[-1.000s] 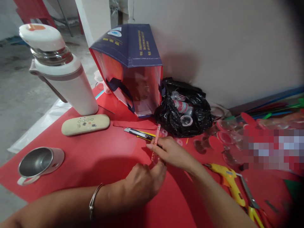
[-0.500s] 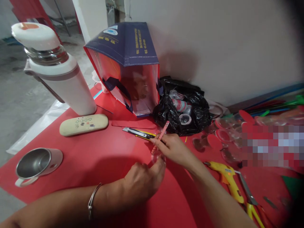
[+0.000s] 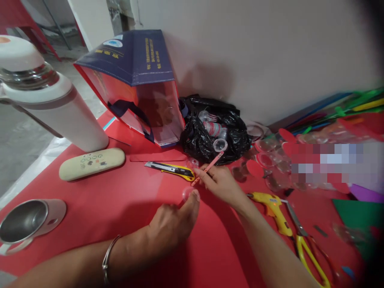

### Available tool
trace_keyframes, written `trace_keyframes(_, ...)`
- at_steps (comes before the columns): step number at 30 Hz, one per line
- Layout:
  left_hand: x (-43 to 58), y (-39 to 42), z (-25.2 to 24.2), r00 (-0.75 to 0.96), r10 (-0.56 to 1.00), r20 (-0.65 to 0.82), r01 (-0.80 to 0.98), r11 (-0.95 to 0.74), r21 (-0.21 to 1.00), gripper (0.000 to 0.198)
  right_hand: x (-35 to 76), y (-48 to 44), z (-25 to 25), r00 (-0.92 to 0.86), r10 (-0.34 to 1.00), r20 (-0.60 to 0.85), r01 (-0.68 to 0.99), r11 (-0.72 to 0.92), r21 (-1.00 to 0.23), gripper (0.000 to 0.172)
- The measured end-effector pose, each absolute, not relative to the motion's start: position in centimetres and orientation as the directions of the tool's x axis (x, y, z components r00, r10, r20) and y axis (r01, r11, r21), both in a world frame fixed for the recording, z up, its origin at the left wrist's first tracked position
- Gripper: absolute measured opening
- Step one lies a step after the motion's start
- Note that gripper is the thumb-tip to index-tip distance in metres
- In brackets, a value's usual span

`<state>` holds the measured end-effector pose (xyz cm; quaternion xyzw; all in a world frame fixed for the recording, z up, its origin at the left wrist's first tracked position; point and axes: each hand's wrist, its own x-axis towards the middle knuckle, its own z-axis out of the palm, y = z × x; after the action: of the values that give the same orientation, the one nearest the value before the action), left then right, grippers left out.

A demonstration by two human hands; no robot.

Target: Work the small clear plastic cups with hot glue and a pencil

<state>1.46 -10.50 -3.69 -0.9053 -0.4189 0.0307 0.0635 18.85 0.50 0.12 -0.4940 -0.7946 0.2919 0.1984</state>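
My left hand (image 3: 177,222), with a bracelet on its wrist, is closed with thumb and finger on the edge of a small clear plastic cup (image 3: 187,194) above the red sheet. Between the fingers of my right hand (image 3: 220,182) is a slim pink patterned stick (image 3: 211,165), slanting up to the right, its lower tip close to the cup. A yellow and black utility knife (image 3: 171,170) lies just left of my right fingertips, blade out to the left. Another clear plastic piece (image 3: 192,163) sits behind the knife handle.
A black plastic bag (image 3: 192,136) with clear cups stands before a dark blue tote bag (image 3: 153,60). Leftward are a white thermos (image 3: 81,120), a cream case (image 3: 93,163) and a steel-lined mug (image 3: 55,212). At right lie a yellow glue gun (image 3: 274,206), scissors (image 3: 309,256) and several clear cups.
The view has shifted right. My right hand has moved away from the knife handle, which now shows fully. The stick has tilted further right, and more of the clear cup is visible.
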Motion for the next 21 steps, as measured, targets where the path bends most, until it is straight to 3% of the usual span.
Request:
trace_keyframes(12,1.0,-9.7,-3.7,0.669,0.741,-0.059,0.733,-0.67,-0.118,0.076,21.0,-3.0,-1.1,-0.192,0.975,0.115,0.642,0.213,-0.737,0.046)
trace_keyframes(21,1.0,-9.6,-4.1,0.632,0.775,-0.012,0.775,-0.632,-0.004,0.076,21.3,-6.3,-1.8,-0.034,0.987,0.16,0.624,0.146,-0.768,0.042)
